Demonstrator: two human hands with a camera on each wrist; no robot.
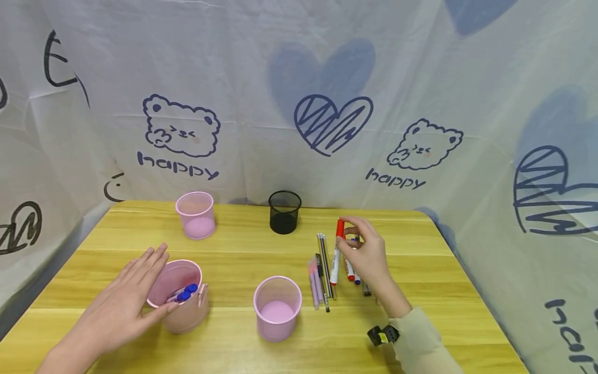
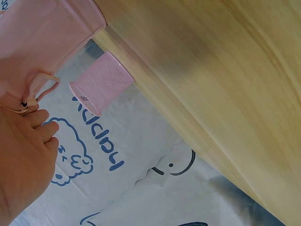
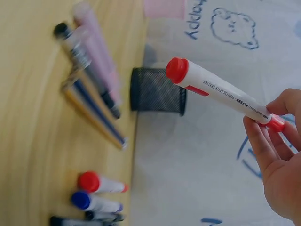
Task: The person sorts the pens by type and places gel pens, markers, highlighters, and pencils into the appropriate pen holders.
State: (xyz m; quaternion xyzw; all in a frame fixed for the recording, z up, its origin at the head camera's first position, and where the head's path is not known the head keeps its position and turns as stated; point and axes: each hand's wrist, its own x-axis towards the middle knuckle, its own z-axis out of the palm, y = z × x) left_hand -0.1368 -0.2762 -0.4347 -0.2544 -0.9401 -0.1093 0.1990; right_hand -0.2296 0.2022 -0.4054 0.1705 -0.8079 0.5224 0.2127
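My right hand (image 1: 370, 255) pinches a whiteboard marker (image 1: 335, 266) by its red-capped end, thumb and fingertips round it. In the right wrist view the white barrel (image 3: 221, 92) slants up clear of the table. My left hand (image 1: 122, 305) lies with fingers extended against the rim of a pink cup (image 1: 187, 319), thumb on the near side. Inside that cup stand blue-ended markers (image 1: 188, 293). The left wrist view shows the cup's pink wall (image 2: 51, 28) and a bow (image 2: 44, 87) beside the left fingers.
Pencils (image 1: 325, 265), lilac pens (image 1: 313, 283) and red- and blue-ended markers (image 3: 96, 182) lie on the table near my right hand. Another pink cup (image 1: 276, 330) stands front centre; a pink mesh cup (image 1: 197, 226) and a black mesh cup (image 1: 283, 222) stand at the back before a printed cloth (image 1: 252, 130).
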